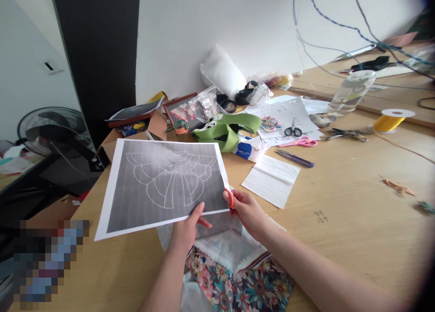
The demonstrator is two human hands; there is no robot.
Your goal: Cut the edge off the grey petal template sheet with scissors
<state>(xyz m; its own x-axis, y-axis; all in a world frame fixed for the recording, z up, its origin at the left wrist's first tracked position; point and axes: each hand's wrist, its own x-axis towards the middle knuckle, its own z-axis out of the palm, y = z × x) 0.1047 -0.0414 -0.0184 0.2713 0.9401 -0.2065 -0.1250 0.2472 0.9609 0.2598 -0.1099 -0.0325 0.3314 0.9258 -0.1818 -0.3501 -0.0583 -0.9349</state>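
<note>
A printed paper sheet, grey with a white outline of a scalloped, fan-like collar shape, is held up and tilted. My left hand grips its lower edge, thumb on top. At the sheet's right edge, my right hand is closed around the orange handle of scissors. Their blades seem to lie at the paper's margin, mostly hidden. Under both hands, floral fabric with a pale lining or clear film lies on the table's front edge.
A white tissue, purple thread snips, pink scissors and black scissors lie beyond my hands. Behind are a green strap, papers and a white pillow. A yellow spool and plastic cup stand right.
</note>
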